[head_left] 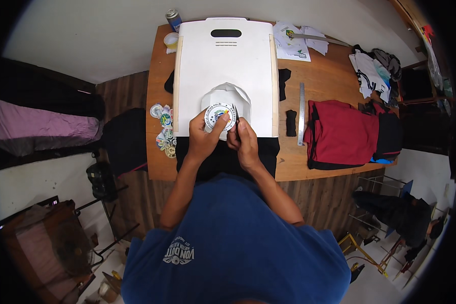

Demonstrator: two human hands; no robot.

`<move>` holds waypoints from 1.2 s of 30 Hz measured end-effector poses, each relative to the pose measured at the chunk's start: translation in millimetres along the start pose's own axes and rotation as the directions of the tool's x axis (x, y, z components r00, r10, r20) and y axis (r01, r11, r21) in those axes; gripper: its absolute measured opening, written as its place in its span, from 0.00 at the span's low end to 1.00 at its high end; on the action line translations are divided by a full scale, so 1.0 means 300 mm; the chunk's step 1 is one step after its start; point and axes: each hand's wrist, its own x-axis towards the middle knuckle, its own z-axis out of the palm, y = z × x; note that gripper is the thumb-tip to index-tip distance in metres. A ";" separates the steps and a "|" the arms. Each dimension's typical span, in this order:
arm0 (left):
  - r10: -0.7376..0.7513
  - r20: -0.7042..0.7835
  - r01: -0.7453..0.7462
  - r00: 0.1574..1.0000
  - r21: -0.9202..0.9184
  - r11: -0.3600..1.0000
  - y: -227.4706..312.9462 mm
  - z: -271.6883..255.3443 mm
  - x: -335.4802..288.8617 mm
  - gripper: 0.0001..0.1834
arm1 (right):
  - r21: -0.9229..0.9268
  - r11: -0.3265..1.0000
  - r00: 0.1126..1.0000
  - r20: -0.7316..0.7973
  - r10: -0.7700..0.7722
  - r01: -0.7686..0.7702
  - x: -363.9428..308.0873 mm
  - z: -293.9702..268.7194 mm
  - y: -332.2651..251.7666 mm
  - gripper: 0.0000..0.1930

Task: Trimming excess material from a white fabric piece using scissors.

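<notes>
A round white emblem print (216,116) with a coloured centre and a dark ring is pinched in my left hand (203,138), its thumb lying across the face. A strip of white paper (239,92) curls around the emblem's far and right sides, partly cut away from it. My right hand (244,144) is closed at the emblem's right edge around a small pair of dark scissors (233,108). Only a little of the blades shows; the handles are mostly hidden by the fingers. Both hands are above the near part of a large white board (197,66) with a slot-shaped hole.
Several cut emblems (165,121) lie left of the board on the wooden table (327,76). Right of it are a steel ruler (301,111), a small black piece (291,123) and folded red cloth (342,131). A spray can (173,19) and printed sheets (294,43) sit farther back.
</notes>
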 end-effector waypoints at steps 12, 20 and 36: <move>0.003 -0.020 -0.003 1.000 -0.003 1.000 0.000 0.005 -0.002 0.09 | 0.017 1.000 0.999 -0.037 0.003 -0.002 -0.001 0.002 0.001 0.18; 0.008 -0.017 -0.008 1.000 0.004 1.000 -0.011 0.003 0.000 0.09 | 0.012 1.000 1.000 -0.012 -0.010 0.010 -0.003 0.012 -0.001 0.18; -0.022 0.041 0.022 0.999 -0.013 1.000 -0.003 -0.002 -0.007 0.09 | -0.054 0.998 0.985 -0.171 0.005 -0.014 0.020 0.006 -0.012 0.09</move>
